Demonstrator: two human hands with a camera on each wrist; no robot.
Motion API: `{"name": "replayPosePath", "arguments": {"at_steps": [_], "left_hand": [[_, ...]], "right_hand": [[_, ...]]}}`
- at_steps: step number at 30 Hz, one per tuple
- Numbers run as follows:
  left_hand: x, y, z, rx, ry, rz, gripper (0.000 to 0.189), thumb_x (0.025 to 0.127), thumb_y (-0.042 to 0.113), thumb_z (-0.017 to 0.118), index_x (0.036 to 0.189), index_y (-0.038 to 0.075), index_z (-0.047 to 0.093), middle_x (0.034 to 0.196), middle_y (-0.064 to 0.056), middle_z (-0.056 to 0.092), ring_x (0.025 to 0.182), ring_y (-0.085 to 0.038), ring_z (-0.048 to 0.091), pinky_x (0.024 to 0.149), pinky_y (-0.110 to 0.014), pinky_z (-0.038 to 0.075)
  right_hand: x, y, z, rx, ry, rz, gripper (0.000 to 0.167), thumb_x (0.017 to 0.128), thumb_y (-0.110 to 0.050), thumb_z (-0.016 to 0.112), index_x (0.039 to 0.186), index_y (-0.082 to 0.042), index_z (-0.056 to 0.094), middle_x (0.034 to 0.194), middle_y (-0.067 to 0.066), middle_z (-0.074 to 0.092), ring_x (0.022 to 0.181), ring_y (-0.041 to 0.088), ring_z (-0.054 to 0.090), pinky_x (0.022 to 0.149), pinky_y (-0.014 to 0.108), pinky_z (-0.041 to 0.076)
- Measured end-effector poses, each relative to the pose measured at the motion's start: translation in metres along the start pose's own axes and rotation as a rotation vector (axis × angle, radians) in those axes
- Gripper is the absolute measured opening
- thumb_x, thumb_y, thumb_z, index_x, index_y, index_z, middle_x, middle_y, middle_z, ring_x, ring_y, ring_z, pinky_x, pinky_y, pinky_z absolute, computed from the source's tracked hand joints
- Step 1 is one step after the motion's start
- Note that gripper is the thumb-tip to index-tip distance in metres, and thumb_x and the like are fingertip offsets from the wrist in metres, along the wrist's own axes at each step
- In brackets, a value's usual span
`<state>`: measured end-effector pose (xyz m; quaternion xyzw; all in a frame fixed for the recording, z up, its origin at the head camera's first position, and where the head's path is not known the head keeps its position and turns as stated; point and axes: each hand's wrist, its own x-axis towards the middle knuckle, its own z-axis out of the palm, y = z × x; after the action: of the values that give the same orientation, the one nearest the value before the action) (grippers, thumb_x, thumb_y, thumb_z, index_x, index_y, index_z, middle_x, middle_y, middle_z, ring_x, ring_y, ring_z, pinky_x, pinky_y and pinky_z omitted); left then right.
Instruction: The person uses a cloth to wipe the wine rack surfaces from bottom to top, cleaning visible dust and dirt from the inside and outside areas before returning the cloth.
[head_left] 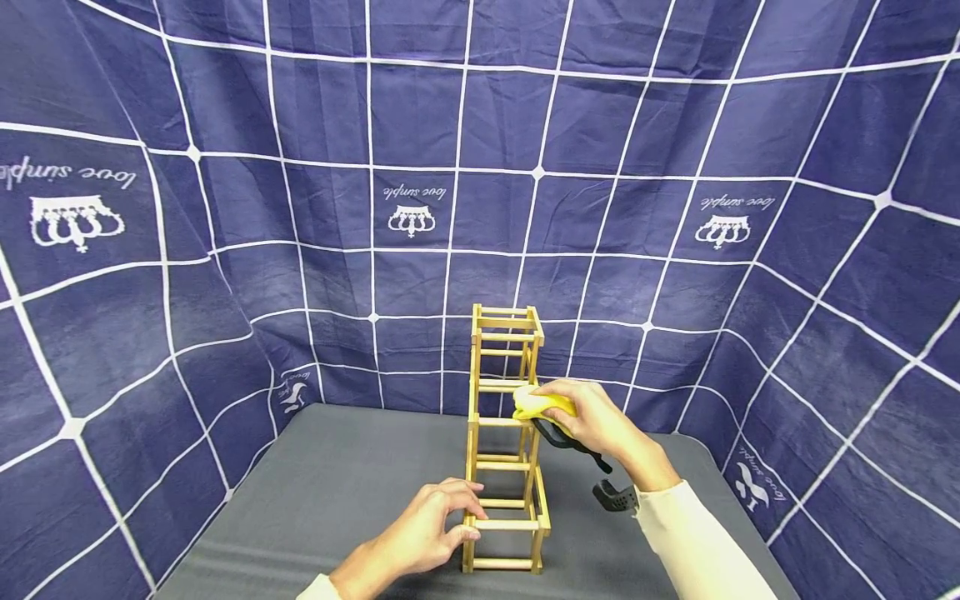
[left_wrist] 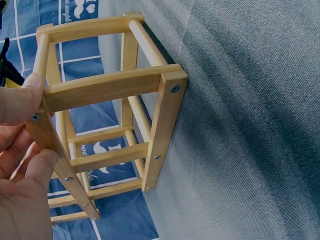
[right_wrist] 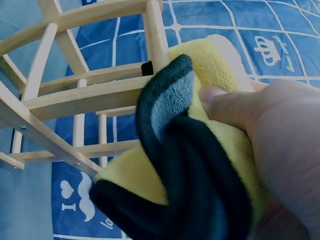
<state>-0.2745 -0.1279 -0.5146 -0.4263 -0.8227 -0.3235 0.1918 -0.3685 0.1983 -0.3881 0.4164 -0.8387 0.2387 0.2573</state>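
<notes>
A light wooden rack [head_left: 504,525] of posts and crossbars stands tall on the grey surface, its lower part jutting toward me. My left hand [head_left: 431,521] holds its low left front corner; the left wrist view shows thumb and fingers about a wooden post [left_wrist: 52,137]. Higher up, at the rack's right side, my right hand [head_left: 592,417] grips a folded cloth [head_left: 534,404], yellow with a dark edge and a grey-blue other face. In the right wrist view the cloth [right_wrist: 235,155] lies against an upright and the end of a crossbar, with the thumb pressing on it.
Grey fabric [head_left: 360,467] covers the surface under the rack. Behind and on both sides hangs a blue curtain [head_left: 420,283] with white grid lines and crown prints. A black bracket [head_left: 615,496] sits by the right wrist.
</notes>
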Motion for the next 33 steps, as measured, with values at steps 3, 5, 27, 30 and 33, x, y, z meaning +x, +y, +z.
{"name": "replayPosePath", "arguments": {"at_steps": [3, 5, 27, 30, 33], "left_hand": [[0.001, -0.001, 0.0, -0.002, 0.0, -0.003, 0.023, 0.093, 0.009, 0.095, 0.11, 0.021, 0.085, 0.128, 0.005, 0.088, 0.132, -0.026, 0.081, 0.113, -0.047, 0.068], [0.001, -0.001, -0.001, -0.007, 0.004, -0.006, 0.025, 0.092, 0.007, 0.095, 0.11, 0.021, 0.085, 0.129, 0.004, 0.088, 0.132, -0.026, 0.081, 0.113, -0.047, 0.068], [0.0, 0.003, -0.002, -0.005, -0.041, -0.022, 0.021, 0.096, 0.01, 0.093, 0.113, 0.019, 0.086, 0.123, 0.011, 0.089, 0.135, -0.029, 0.08, 0.116, -0.049, 0.067], [0.0, 0.005, -0.003, 0.014, -0.035, -0.013, 0.021, 0.095, 0.01, 0.093, 0.113, 0.019, 0.086, 0.122, 0.011, 0.089, 0.134, -0.028, 0.08, 0.115, -0.051, 0.067], [0.001, 0.005, -0.004, 0.032, -0.04, -0.019, 0.021, 0.095, 0.011, 0.093, 0.112, 0.02, 0.086, 0.124, 0.01, 0.089, 0.134, -0.027, 0.08, 0.114, -0.051, 0.067]], "right_hand": [[0.007, -0.003, -0.001, -0.024, 0.034, -0.006, 0.037, 0.096, 0.005, 0.09, 0.13, -0.009, 0.086, 0.124, 0.009, 0.089, 0.11, 0.029, 0.086, 0.094, 0.051, 0.071], [0.014, -0.007, -0.001, -0.028, 0.065, -0.026, 0.039, 0.096, 0.007, 0.09, 0.131, -0.008, 0.085, 0.124, 0.01, 0.088, 0.11, 0.03, 0.086, 0.093, 0.051, 0.072], [0.087, -0.042, 0.064, -0.169, -0.077, -0.036, 0.033, 0.105, -0.006, 0.087, 0.137, -0.01, 0.084, 0.128, 0.01, 0.084, 0.114, 0.028, 0.085, 0.097, 0.041, 0.073], [0.09, -0.038, 0.066, -0.149, -0.074, -0.017, 0.032, 0.104, -0.005, 0.087, 0.135, -0.009, 0.085, 0.126, 0.011, 0.085, 0.113, 0.03, 0.085, 0.098, 0.044, 0.073], [0.089, -0.04, 0.061, -0.091, -0.119, -0.032, 0.033, 0.101, -0.001, 0.088, 0.133, -0.009, 0.087, 0.123, 0.011, 0.086, 0.111, 0.028, 0.085, 0.097, 0.043, 0.072]]}}
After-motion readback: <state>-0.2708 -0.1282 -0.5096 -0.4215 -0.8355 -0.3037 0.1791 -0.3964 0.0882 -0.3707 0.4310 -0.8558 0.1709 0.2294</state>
